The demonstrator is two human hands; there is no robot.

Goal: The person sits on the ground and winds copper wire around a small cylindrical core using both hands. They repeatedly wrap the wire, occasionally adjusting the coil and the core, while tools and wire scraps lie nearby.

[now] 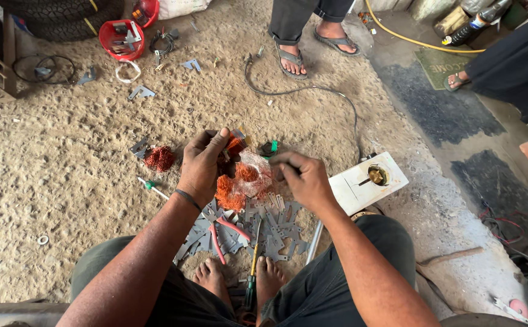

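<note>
The floor (64, 169) is rough, sandy concrete, littered with scraps, and I squat on it with my bare feet (239, 278) below a heap of flat grey metal stamped plates (264, 233). That heap is my landmark. Just above it, my left hand (203, 166) wraps around a tangled bundle of orange-red copper winding wire (233, 181), thumb up, the grip closed on its upper part near a small dark block at the top. A crumpled clear plastic wrap (258, 172) clings to the bundle's right side. My right hand (303, 178), above and right of the heap, is curled narrowly with the fingertips pinched at the wrap's edge; whether they hold wire or plastic I cannot tell.

On the heap lie pliers with red handles (218, 233), and a screwdriver with a yellow and green handle (252, 275) lies between my feet. Left of the heap sits a second small clump of red wire (159, 158), with a white-shafted, green-tipped tool (152, 188) below it. Right of the heap rests a white square switch board (367, 181) with a black cable (312, 91) running away from it. Well above the heap stand another person's sandalled feet (312, 45), and far up-left a red plastic bowl of parts (121, 39).
</note>
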